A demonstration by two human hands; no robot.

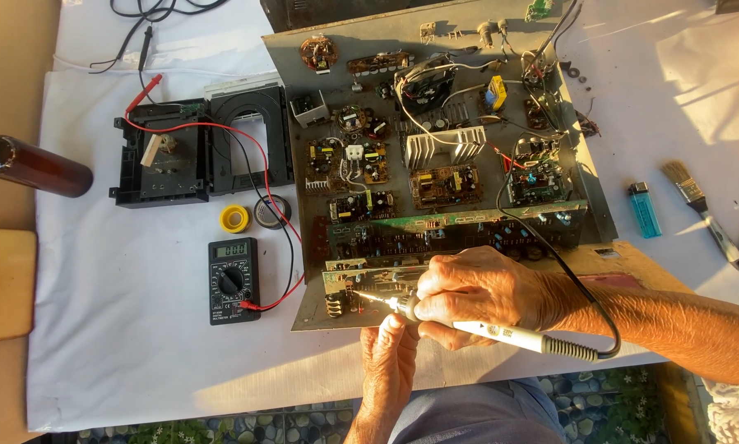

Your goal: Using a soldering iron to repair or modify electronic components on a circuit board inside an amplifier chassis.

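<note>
White cloth (139,345) on a table, open chassis (443,148) at centre. Right hand (476,288), fingers closed round a soldering iron (501,331), tip on the near board (361,288); left hand (390,362), fingers curled, touches the iron's front from below. Advisable: keep the tip steady, clear of neighbouring joints. Multimeter (233,281) left, lighter (644,210) and brush (702,210) right.

Two tape rolls (234,218) (269,211) lay just left of the open metal chassis (303,99), one multimeter (233,280) left of it, one lighter (644,209) and one paintbrush (702,210) to its right.
</note>
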